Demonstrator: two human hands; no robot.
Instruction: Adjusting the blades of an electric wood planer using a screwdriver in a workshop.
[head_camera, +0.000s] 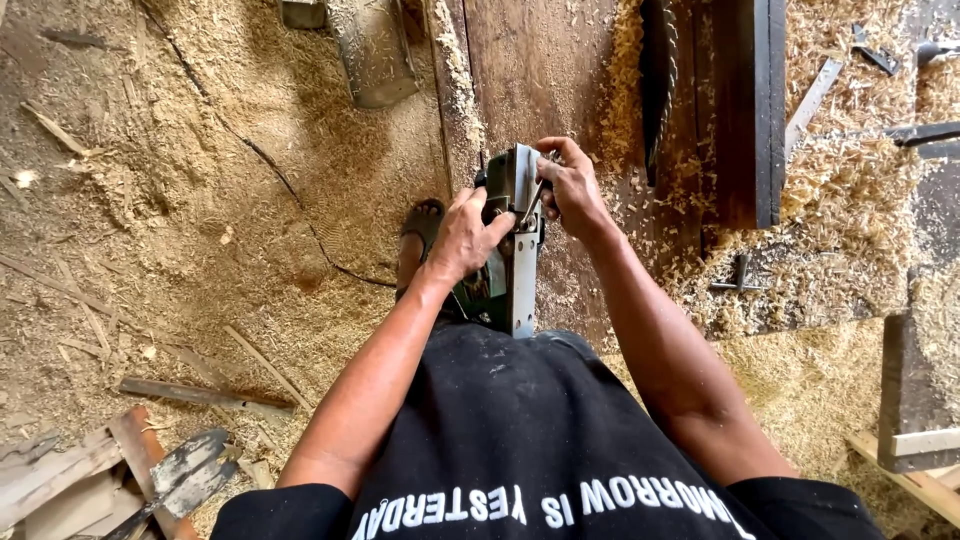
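Observation:
I hold a green electric hand planer (512, 255) upside down against my body, its grey metal sole facing up. My left hand (466, 235) grips the planer's body on the left side. My right hand (573, 188) pinches a small thin metal tool (533, 200) set against the planer's sole near the blade end. Both forearms reach forward over my black shirt.
A circular saw blade (657, 70) rises from a dark wooden saw table (540, 70) ahead. Sawdust and shavings cover the floor and bench. A black cable (260, 155) crosses the floor at left. Wood offcuts (150, 470) lie lower left. My sandalled foot (420, 235) is below.

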